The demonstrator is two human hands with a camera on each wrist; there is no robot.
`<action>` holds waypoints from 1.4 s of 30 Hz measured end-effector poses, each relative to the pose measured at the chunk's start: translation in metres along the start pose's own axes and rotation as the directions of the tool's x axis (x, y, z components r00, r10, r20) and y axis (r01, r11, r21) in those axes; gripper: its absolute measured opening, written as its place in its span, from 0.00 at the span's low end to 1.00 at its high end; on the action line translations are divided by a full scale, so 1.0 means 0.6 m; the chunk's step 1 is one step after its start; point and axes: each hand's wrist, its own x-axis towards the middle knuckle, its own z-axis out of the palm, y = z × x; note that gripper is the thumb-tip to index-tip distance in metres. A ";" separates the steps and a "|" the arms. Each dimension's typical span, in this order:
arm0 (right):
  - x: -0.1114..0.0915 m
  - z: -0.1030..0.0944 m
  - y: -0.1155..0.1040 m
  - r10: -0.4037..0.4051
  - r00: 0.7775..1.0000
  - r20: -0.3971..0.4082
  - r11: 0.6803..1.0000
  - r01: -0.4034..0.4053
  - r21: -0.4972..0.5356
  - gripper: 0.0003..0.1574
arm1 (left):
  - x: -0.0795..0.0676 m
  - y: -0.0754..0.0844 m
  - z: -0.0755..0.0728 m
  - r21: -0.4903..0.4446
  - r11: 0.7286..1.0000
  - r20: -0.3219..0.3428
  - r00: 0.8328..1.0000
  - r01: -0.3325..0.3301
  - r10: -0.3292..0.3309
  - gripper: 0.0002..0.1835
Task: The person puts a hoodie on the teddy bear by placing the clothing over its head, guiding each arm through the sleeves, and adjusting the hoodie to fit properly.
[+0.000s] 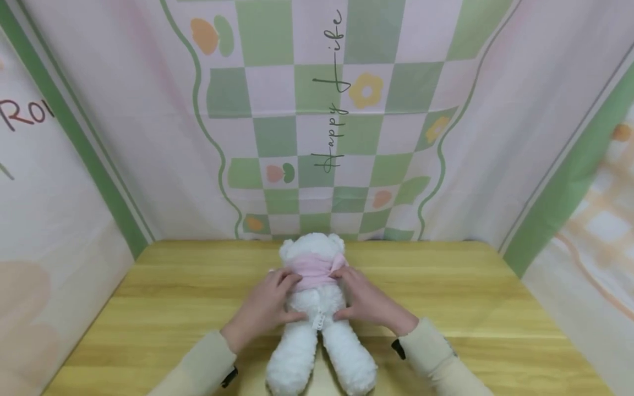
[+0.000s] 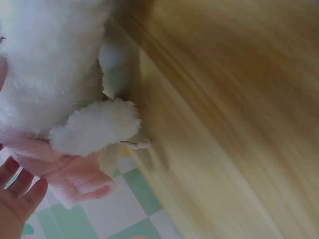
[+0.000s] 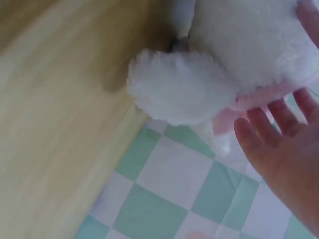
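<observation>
A white plush teddy bear (image 1: pixel 317 301) lies on the wooden table with its back up, head toward the far edge and legs toward me. Round its upper body is a pink garment (image 1: pixel 313 269), and a small white tag (image 1: pixel 319 320) shows at its bottom. My left hand (image 1: pixel 267 300) holds the bear's left side in the head view, thumb on the lower back and fingers at the pink cloth. The right hand (image 1: pixel 369 300) grips the opposite side in the same way. In the right wrist view, a fluffy paw (image 3: pixel 179 87) sticks out beside the right hand's fingers (image 3: pixel 259 127).
The wooden table (image 1: pixel 198 286) ends at a patterned cloth backdrop (image 1: pixel 322 110) with green and white checks. Cloth side panels (image 1: pixel 64 209) stand at the left and right.
</observation>
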 end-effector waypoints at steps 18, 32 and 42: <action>-0.008 0.040 0.010 -0.080 0.977 -0.196 0.993 0.060 -0.106 0.25 | -0.003 0.035 0.052 0.097 0.995 -0.146 0.989 -0.018 0.032 0.27; -0.004 0.059 0.006 -0.060 0.899 -0.433 0.997 0.032 -0.071 0.29 | 0.020 0.026 0.035 0.180 0.970 -0.307 0.928 -0.162 0.212 0.23; 0.005 0.049 -0.005 -0.074 0.879 -0.471 0.989 0.125 0.077 0.16 | 0.020 0.028 0.026 0.175 0.977 -0.094 0.986 -0.123 0.141 0.31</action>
